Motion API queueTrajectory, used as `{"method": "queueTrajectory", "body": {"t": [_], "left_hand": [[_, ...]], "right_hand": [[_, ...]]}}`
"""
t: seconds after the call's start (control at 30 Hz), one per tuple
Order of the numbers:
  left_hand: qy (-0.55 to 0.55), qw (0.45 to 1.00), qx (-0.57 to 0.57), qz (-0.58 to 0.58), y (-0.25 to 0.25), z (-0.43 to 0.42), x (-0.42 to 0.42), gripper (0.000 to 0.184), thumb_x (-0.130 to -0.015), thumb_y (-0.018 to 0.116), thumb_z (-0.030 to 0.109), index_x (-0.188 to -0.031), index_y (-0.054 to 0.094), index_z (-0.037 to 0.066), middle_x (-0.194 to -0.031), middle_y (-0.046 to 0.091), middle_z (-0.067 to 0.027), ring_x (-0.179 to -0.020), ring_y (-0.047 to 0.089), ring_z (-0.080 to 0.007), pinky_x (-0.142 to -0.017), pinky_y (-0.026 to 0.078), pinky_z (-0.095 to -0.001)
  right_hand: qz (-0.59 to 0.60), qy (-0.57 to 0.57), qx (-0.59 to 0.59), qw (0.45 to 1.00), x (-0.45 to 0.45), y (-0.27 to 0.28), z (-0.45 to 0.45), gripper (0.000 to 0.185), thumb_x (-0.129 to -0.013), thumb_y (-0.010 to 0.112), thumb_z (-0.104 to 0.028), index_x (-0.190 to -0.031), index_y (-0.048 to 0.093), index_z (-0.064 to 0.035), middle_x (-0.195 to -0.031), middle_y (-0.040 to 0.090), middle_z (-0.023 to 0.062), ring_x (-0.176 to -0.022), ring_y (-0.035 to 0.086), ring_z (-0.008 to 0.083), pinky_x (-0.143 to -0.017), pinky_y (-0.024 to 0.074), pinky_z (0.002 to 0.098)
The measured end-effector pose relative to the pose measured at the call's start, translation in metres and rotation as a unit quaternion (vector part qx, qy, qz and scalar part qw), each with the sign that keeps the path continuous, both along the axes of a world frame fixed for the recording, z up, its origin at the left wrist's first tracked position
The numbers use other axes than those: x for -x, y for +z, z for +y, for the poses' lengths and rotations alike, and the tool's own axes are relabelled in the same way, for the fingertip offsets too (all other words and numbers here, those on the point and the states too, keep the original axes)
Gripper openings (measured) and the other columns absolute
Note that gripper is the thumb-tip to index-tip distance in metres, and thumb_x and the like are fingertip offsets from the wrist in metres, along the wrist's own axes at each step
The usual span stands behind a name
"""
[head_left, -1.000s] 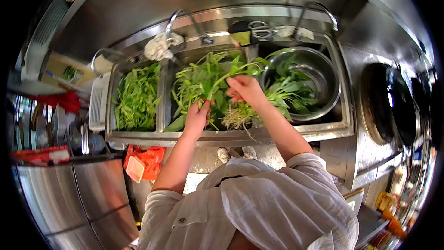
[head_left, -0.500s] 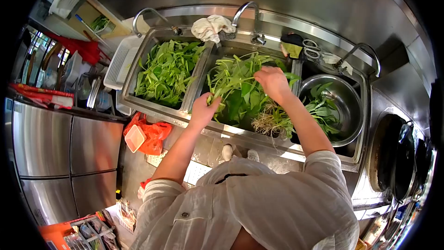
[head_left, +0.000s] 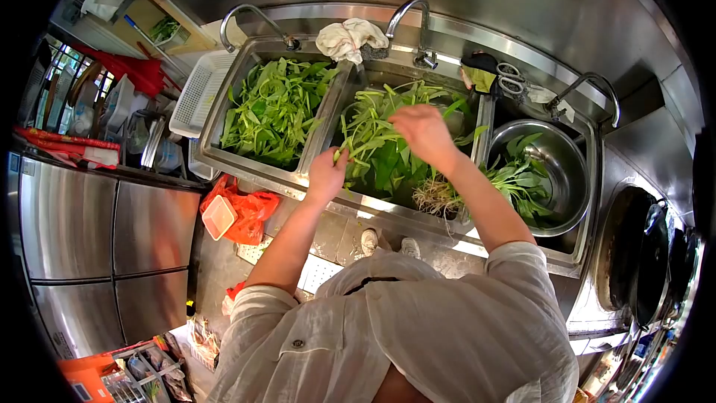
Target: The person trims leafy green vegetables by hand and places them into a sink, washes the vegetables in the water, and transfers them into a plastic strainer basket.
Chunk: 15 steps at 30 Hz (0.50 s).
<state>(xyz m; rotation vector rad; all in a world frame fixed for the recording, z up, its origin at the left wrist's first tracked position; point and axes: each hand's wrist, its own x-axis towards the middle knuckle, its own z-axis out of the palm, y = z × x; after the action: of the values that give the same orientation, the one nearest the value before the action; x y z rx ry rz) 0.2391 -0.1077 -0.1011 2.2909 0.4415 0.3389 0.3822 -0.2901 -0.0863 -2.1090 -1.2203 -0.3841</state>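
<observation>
No text, brand, number or sign can be read. Pale patches can be made out on the red packet at the left, on the steel cabinet just nearer, at its far left corner and its near left part, and on the orange box at the near left; all are too small or blurred.

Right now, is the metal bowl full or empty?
Partly full: leafy greens occupy the metal bowl on the left; its right is bare.
</observation>
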Motion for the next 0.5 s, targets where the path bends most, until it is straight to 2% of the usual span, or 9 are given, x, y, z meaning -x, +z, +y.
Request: {"method": "queueTrajectory", "body": {"t": [0.1,0.17,0.2,0.27,0.3,0.37,0.4,0.43,0.5], "left_hand": [[-0.003,0.998,-0.069,-0.001,0.002,-0.007,-0.006,0.023,-0.083,0.052,0.021,-0.08,0.059,0.0,-0.065,0.059,-0.015,-0.058,0.056,-0.0282,-0.054,0.041,-0.0342],[0.001,0.999,-0.042,-0.009,-0.006,-0.004,-0.007,0.022,-0.082,0.052,0.021,-0.082,0.059,0.0,-0.065,0.059,-0.0158,-0.059,0.056,-0.0299,-0.055,0.041,-0.0348],[0.005,1.0,-0.014,-0.017,-0.004,-0.005,-0.007,0.021,-0.082,0.052,0.02,-0.084,0.059,0.0,-0.065,0.059,-0.0166,-0.06,0.056,-0.0316,-0.056,0.041,-0.0354],[0.001,1.0,-0.003,-0.003,0.001,-0.006,-0.004,0.021,-0.082,0.052,0.02,-0.085,0.058,0.0,-0.067,0.059,-0.0172,-0.062,0.056,-0.0327,-0.056,0.042,-0.036],[-0.003,1.0,0.007,0.011,0.004,-0.008,-0.003,0.021,-0.082,0.052,0.019,-0.085,0.058,-0.001,-0.068,0.059,-0.0178,-0.063,0.056,-0.0338,-0.057,0.042,-0.0365],[-0.002,1.0,-0.018,0.018,0.004,-0.012,-0.003,0.021,-0.082,0.052,0.019,-0.085,0.058,-0.001,-0.069,0.059,-0.0186,-0.063,0.057,-0.0333,-0.058,0.042,-0.0362],[-0.002,0.999,-0.043,0.025,0.004,-0.015,-0.003,0.022,-0.082,0.053,0.02,-0.085,0.058,-0.002,-0.07,0.059,-0.0194,-0.064,0.057,-0.0328,-0.058,0.042,-0.0359],[-0.005,0.999,-0.043,0.026,0.001,-0.016,-0.004,0.022,-0.082,0.053,0.02,-0.085,0.058,-0.002,-0.07,0.059,-0.0194,-0.064,0.057,-0.0328,-0.058,0.042,-0.0359],[-0.013,0.99,-0.133,-0.032,-0.003,-0.019,-0.007,0.024,-0.083,0.053,0.023,-0.081,0.057,0.0,-0.06,0.057,-0.0112,-0.05,0.053,-0.0218,-0.046,0.039,-0.0318]], "right_hand": [[0.025,0.072,0.09,0.993,0.014,-0.007,0.014,0.013,-0.081,0.049,-0.014,-0.086,0.058,-0.0078,-0.086,0.06,0.0061,-0.082,0.056,0.0271,-0.073,0.045,0.036],[0.189,0.087,0.109,0.972,0.015,-0.008,0.018,0.017,-0.082,0.047,-0.02,-0.085,0.058,-0.008,-0.083,0.059,0.0053,-0.081,0.056,0.0249,-0.072,0.0436,0.037],[0.189,0.088,0.11,0.972,0.015,-0.006,0.017,0.017,-0.082,0.047,-0.02,-0.085,0.058,-0.008,-0.083,0.059,0.0053,-0.081,0.056,0.0249,-0.072,0.0436,0.037],[0.453,0.095,0.109,0.879,0.013,0.0,0.015,0.019,-0.082,0.047,-0.023,-0.086,0.058,-0.0083,-0.082,0.057,0.0073,-0.082,0.056,0.0256,-0.071,0.0428,0.037],[0.454,0.096,0.11,0.879,0.015,-0.003,0.016,0.019,-0.082,0.047,-0.023,-0.086,0.058,-0.0083,-0.082,0.057,0.0073,-0.082,0.056,0.0256,-0.071,0.0428,0.037],[0.142,0.034,0.054,0.988,0.025,-0.01,0.019,0.018,-0.082,0.048,-0.021,-0.088,0.058,-0.0079,-0.08,0.056,0.0087,-0.079,0.056,0.0272,-0.069,0.0437,0.0357],[0.143,0.033,0.054,0.988,0.03,-0.011,0.022,0.018,-0.082,0.048,-0.021,-0.088,0.058,-0.0079,-0.08,0.056,0.0087,-0.079,0.056,0.0272,-0.069,0.0437,0.0357],[0.077,0.075,0.058,0.992,0.035,-0.011,0.026,0.017,-0.082,0.048,-0.021,-0.087,0.057,-0.0076,-0.078,0.056,0.0087,-0.078,0.056,0.0275,-0.068,0.0437,0.0358],[0.011,0.113,0.061,0.992,0.038,-0.014,0.031,0.016,-0.082,0.048,-0.02,-0.087,0.057,-0.0072,-0.076,0.056,0.0087,-0.076,0.056,0.0278,-0.068,0.0437,0.0359]]}}
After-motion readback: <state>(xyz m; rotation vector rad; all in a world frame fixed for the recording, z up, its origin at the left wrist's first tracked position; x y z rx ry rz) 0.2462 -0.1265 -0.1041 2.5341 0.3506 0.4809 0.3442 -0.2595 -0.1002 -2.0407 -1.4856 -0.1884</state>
